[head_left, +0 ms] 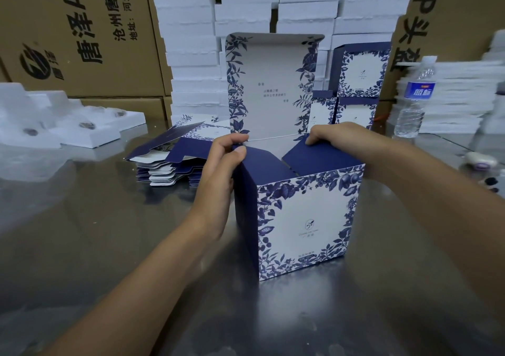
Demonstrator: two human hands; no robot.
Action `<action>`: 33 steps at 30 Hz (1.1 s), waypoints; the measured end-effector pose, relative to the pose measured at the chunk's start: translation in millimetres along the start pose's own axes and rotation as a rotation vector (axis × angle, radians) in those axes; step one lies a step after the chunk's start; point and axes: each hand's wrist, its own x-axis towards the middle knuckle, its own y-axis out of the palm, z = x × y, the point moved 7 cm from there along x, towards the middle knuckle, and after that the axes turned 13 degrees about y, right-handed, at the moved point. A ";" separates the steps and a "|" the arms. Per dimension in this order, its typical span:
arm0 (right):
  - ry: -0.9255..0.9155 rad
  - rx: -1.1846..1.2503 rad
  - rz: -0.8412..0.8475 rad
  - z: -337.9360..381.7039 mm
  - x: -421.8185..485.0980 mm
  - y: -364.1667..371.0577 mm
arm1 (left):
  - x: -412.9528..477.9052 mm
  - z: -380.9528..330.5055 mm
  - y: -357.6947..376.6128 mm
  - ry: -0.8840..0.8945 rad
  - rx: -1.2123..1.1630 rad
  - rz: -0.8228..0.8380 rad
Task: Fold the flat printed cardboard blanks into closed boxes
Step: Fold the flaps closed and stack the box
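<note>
A blue and white floral box [306, 224] stands upright on the steel table, its top open. Its tall lid flap [273, 85] rises straight up at the back. My left hand [221, 175] grips the box's upper left corner, thumb on the dark blue left side flap [262, 161]. My right hand [341, 139] presses the dark blue right side flap [322, 156] inward, fingers curled over its edge. A pile of flat printed blanks [175, 159] lies on the table to the left, behind my left hand.
Three folded boxes [358, 82] are stacked behind on the right. White foam trays [68, 126] lie far left, stacked foam blocks [191, 41] and brown cartons [82, 33] stand at the back. A water bottle [412, 99] stands at the right. The steel table [109, 232] reflects light.
</note>
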 end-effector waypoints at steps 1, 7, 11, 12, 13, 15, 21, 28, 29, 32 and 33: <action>0.014 0.015 0.026 -1.7 0.5 2.1 | 0.1 0.3 -0.1 0.000 0.001 -0.001; -0.009 0.036 0.003 -1.3 10.6 4.3 | 0.5 0.8 -0.5 0.017 -0.040 -0.038; -0.016 0.022 0.010 -6.4 16.0 3.4 | 1.3 0.7 -1.5 0.012 -0.039 -0.045; -0.016 0.032 0.012 -5.1 18.8 3.3 | 1.6 0.6 -1.6 0.009 -0.037 -0.043; -0.022 0.031 0.010 -3.7 21.4 3.3 | 1.1 0.3 -1.2 0.005 -0.035 -0.039; -0.033 -0.034 0.015 4.8 29.3 5.9 | 0.4 -1.3 0.5 0.002 -0.030 -0.030; -0.029 -0.116 -0.077 3.7 41.4 -0.1 | -0.3 -7.4 2.4 0.022 -0.015 -0.031; -0.059 0.005 -0.087 -5.9 35.5 -1.8 | 1.9 -9.0 -3.2 0.059 0.013 -0.086; -0.068 0.069 -0.065 -6.8 34.3 -1.2 | 2.2 -9.3 -2.5 0.068 0.026 -0.080; -0.108 0.407 0.036 -8.2 26.8 -2.1 | 1.6 -14.0 0.3 0.124 0.033 -0.069; -0.134 0.460 0.060 -8.8 23.3 -4.0 | 1.0 -15.6 1.2 0.132 0.040 -0.058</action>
